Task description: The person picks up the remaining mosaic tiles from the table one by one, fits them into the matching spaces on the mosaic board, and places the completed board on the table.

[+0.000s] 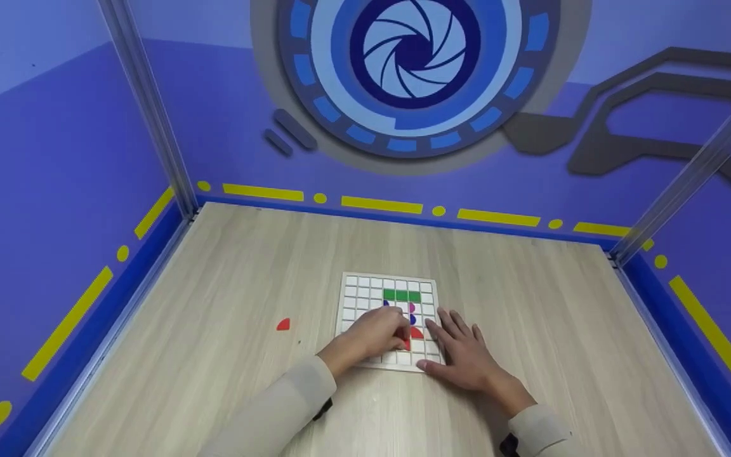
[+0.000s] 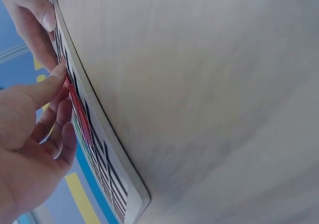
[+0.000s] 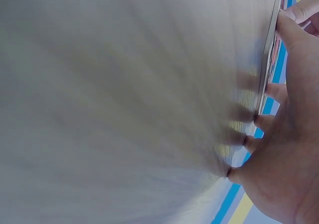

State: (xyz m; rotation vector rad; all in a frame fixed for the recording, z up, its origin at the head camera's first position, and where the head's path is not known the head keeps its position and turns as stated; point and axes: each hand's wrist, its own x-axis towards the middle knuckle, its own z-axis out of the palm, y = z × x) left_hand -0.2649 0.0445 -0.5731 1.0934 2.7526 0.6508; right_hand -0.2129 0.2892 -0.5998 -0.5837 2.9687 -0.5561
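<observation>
A square board (image 1: 363, 303) with a grid of white tiles lies on the table. Reaching over its lower middle, my left hand (image 1: 375, 331) pinches a red piece (image 1: 407, 344) between thumb and fingers, low against the grid. Part of that piece is hidden by the fingers. Above it on the board are another red piece (image 1: 416, 332), a blue half-round shape (image 1: 413, 319), a pink one (image 1: 412, 308) and a row of green tiles (image 1: 402, 296). My right hand (image 1: 467, 358) rests spread at the board's right side, its thumb at the near corner and fingertips on the tabletop.
A loose red quarter-round piece (image 1: 283, 325) lies on the wooden table (image 1: 264, 266), left of the board. Blue panels with yellow dashes (image 1: 381, 204) enclose the table at the back and sides, with metal posts (image 1: 156, 114) at the corners.
</observation>
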